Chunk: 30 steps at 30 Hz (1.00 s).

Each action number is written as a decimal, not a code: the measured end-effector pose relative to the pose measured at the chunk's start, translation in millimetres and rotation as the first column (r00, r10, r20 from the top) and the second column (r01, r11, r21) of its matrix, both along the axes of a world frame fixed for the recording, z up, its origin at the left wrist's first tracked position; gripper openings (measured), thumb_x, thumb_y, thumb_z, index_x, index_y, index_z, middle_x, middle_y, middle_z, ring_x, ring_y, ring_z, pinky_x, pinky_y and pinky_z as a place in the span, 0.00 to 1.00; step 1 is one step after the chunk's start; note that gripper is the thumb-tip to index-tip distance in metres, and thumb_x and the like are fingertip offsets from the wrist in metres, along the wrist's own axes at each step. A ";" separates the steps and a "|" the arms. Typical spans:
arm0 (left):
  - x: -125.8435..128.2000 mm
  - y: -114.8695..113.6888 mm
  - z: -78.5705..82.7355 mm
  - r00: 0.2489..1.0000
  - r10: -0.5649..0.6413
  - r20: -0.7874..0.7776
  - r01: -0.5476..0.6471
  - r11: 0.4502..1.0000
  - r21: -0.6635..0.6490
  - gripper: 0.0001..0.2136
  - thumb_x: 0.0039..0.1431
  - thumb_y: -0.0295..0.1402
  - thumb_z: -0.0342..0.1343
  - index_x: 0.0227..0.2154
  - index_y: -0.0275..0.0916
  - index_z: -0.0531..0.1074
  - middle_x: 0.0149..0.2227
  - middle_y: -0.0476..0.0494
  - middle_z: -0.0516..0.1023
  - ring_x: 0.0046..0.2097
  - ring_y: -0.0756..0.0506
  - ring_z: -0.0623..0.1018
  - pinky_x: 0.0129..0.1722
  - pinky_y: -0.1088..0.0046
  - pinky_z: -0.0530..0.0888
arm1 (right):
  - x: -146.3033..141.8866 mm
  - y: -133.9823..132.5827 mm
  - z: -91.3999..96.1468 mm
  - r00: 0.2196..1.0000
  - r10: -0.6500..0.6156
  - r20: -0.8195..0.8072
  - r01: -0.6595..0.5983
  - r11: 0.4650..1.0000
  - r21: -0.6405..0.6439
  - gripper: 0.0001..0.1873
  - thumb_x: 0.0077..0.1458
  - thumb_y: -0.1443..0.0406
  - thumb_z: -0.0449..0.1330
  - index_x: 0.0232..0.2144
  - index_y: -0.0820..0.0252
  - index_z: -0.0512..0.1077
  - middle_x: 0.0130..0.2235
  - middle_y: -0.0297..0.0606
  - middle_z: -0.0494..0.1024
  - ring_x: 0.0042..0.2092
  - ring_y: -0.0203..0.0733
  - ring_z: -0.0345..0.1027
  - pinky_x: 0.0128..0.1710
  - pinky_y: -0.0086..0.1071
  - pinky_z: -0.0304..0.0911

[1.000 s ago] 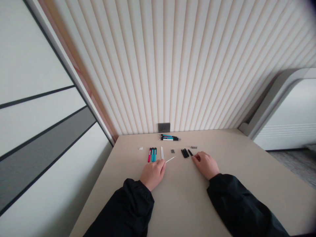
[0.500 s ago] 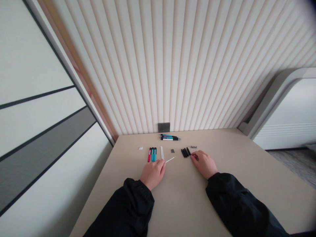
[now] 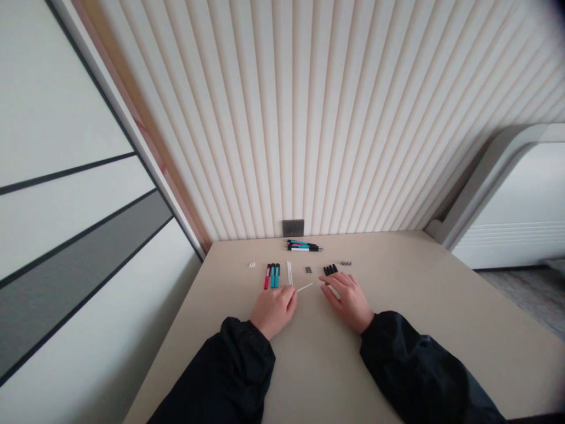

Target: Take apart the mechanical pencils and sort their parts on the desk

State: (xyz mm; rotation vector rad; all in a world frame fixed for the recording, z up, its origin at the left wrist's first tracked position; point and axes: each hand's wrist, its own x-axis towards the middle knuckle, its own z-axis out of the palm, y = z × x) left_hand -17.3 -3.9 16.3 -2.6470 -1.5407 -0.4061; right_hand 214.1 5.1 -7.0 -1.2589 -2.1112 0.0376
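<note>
Rod [image 3: 305, 287] juts from left hand's [image 3: 274, 307] closed pinch; black tubes [image 3: 329, 270] lie just beyond loosely parted, empty right hand [image 3: 352, 300].

Right hand [image 3: 346, 297] lets go of the fourth barrel [image 3: 335, 268]

The fourth barrel, pinched just right of the row of black barrels [image 3: 329, 270] a second ago, now lies against the row's right end. The right hand is no longer at that end: it sits on the row's near side, thumb and forefinger apart, fingertips reaching the left end. It now seems to hide the barrels' near ends, though they are small and dark here.
</note>
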 end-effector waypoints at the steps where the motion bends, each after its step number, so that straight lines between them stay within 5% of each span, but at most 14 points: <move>1: -0.4 0.0 0.6 1.000 -0.002 0.007 0.002 1.000 0.002 0.13 0.66 0.34 0.41 0.30 0.41 0.68 0.28 0.47 0.76 0.28 0.47 0.74 0.26 0.72 0.60 | -3.6 -1.8 0.5 1.000 0.005 0.009 -0.005 1.000 -0.005 0.14 0.64 0.60 0.51 0.45 0.55 0.73 0.38 0.41 0.76 0.41 0.43 0.69 0.42 0.37 0.59; 9: 0.1 -1.1 2.4 0.999 -0.036 0.008 0.036 0.999 0.008 0.12 0.66 0.34 0.42 0.30 0.41 0.69 0.28 0.47 0.76 0.29 0.47 0.75 0.27 0.72 0.62 | -9.1 -4.6 2.3 0.998 0.067 -0.007 -0.068 0.996 -0.053 0.12 0.64 0.62 0.51 0.34 0.56 0.73 0.34 0.36 0.77 0.38 0.40 0.68 0.41 0.34 0.55; 13: -1.6 -0.2 6.3 0.999 0.052 0.018 -0.051 0.999 -0.017 0.13 0.66 0.39 0.43 0.32 0.41 0.70 0.31 0.46 0.76 0.32 0.46 0.76 0.28 0.72 0.64 | -7.0 -3.6 2.8 0.998 0.066 -0.012 -0.066 0.997 -0.050 0.13 0.64 0.61 0.51 0.32 0.57 0.73 0.31 0.36 0.76 0.37 0.39 0.68 0.40 0.33 0.53; 18: -13.8 4.7 14.4 0.968 0.244 0.068 -0.245 0.970 0.007 0.15 0.67 0.38 0.39 0.35 0.41 0.70 0.34 0.44 0.77 0.35 0.45 0.76 0.29 0.73 0.65 | -2.2 -3.9 6.5 0.995 -0.093 -0.041 0.092 0.996 -0.022 0.16 0.64 0.60 0.50 0.30 0.58 0.73 0.30 0.37 0.75 0.35 0.39 0.67 0.39 0.33 0.53; 23: -23.7 11.0 11.4 0.928 0.351 0.125 -0.360 0.932 0.050 0.13 0.66 0.34 0.41 0.44 0.40 0.69 0.39 0.42 0.77 0.39 0.45 0.76 0.32 0.73 0.67 | -11.9 -6.1 4.7 0.963 -0.207 0.170 0.196 0.977 0.084 0.18 0.64 0.63 0.49 0.25 0.58 0.72 0.26 0.38 0.74 0.34 0.40 0.66 0.39 0.35 0.50; 30: -19.4 11.7 3.1 0.947 0.306 0.097 -0.311 0.950 0.033 0.13 0.66 0.34 0.40 0.42 0.40 0.69 0.39 0.42 0.76 0.37 0.45 0.77 0.31 0.73 0.66 | -50.0 -4.1 -3.4 0.933 -0.223 0.281 0.205 0.974 0.093 0.14 0.61 0.67 0.52 0.23 0.59 0.70 0.27 0.40 0.74 0.33 0.42 0.65 0.36 0.37 0.48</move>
